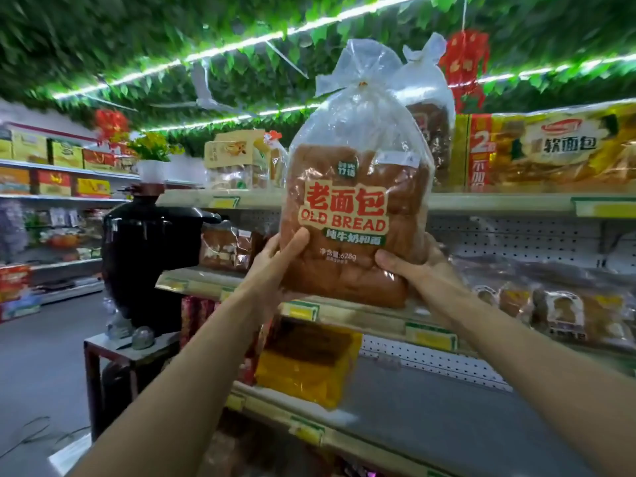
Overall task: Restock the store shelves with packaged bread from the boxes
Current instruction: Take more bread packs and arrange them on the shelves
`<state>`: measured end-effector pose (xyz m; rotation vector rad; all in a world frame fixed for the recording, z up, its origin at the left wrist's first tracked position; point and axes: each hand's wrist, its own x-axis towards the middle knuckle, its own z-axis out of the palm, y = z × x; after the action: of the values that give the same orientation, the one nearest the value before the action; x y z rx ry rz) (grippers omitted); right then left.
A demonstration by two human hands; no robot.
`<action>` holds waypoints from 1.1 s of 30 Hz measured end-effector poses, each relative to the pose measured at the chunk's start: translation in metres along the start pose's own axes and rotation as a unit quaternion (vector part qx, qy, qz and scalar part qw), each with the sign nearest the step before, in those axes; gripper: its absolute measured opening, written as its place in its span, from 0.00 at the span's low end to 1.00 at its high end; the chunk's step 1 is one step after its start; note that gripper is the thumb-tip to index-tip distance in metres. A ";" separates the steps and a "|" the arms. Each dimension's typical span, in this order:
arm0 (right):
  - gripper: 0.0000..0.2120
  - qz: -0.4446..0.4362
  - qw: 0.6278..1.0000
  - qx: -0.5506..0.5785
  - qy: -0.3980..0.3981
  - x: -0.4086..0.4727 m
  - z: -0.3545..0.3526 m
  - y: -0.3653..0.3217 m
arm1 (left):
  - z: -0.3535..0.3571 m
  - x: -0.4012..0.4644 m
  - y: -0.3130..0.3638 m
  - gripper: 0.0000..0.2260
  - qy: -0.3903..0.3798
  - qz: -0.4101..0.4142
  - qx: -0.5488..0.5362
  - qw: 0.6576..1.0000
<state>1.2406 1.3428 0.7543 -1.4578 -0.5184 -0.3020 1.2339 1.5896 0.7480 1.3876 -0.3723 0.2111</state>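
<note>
A: We've got the bread bag [354, 215] up in front of the shelves, upright, its tied top above the top shelf [499, 203]. The red label reads "OLD BREAD."

B: And we're holding it from both sides. Our left hand [275, 259] cups the lower left corner, thumb laid across the front. Our right hand [418, 270] grips the lower right corner, thumb on the front, fingers wrapped behind.

A: We see a second bag [430, 108] just behind it, standing on that top shelf beside a long yellow bread pack [557, 149].

B: Below our hands, more wrapped loaves [564, 311] lie on the middle shelf [344, 315]. Over to our left stands a black jar [151, 259] on a small table [113, 352].
</note>
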 end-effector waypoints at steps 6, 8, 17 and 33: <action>0.50 -0.007 0.999 0.005 0.036 0.073 0.084 -0.012 | -0.080 0.060 0.053 0.35 -0.003 0.005 0.032 0.999; 0.50 -0.006 0.999 0.001 0.042 0.096 0.108 -0.019 | -0.101 0.080 0.070 0.35 -0.001 0.000 0.042 0.999; 0.58 -0.045 0.990 -0.090 0.100 0.195 0.157 -0.064 | -0.141 0.168 0.135 0.31 -0.014 0.021 0.045 0.999; 0.48 -0.015 0.990 -0.110 0.092 0.322 0.125 -0.050 | -0.142 0.321 0.112 0.56 -0.090 0.059 0.085 0.991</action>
<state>1.4719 1.4976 0.9644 -1.6179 -0.3663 -0.5257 1.5090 1.7258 0.9523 1.5598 -0.5976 0.2199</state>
